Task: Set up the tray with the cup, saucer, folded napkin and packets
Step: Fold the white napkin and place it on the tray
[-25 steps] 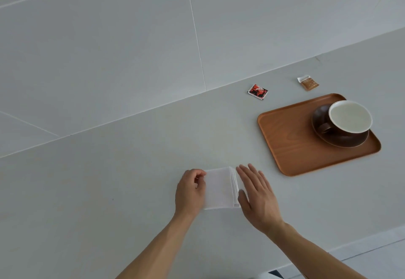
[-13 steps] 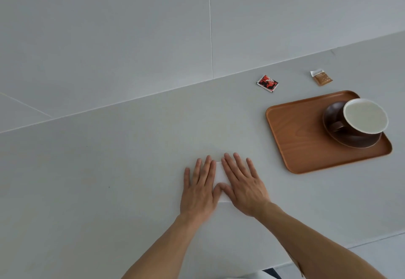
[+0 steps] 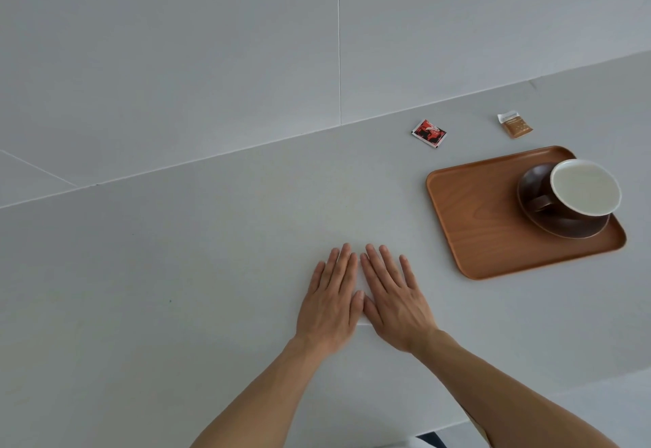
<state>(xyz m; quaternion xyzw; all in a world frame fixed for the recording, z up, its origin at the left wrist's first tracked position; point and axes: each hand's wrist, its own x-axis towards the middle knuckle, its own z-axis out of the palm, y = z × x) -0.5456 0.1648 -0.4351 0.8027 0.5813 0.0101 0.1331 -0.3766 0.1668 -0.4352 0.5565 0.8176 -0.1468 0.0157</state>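
Note:
My left hand (image 3: 333,298) and my right hand (image 3: 392,298) lie flat, side by side, palms down on a folded white napkin (image 3: 363,322). Only slivers of the napkin show between and below the hands. A brown wooden tray (image 3: 475,215) sits to the right on the counter. On its right half stands a dark brown saucer (image 3: 563,227) with a cup (image 3: 584,190), brown outside and white inside. Behind the tray lie a red packet (image 3: 428,133) and a brown packet (image 3: 515,125) on the counter.
The grey counter (image 3: 176,271) meets a grey tiled wall (image 3: 211,60) at the back. Its front edge runs along the lower right, with floor beyond.
A second ago my left hand pinched the napkin's left edge and my right hand rested at its right edge. Both hands now press flat over it; the view shifted slightly.

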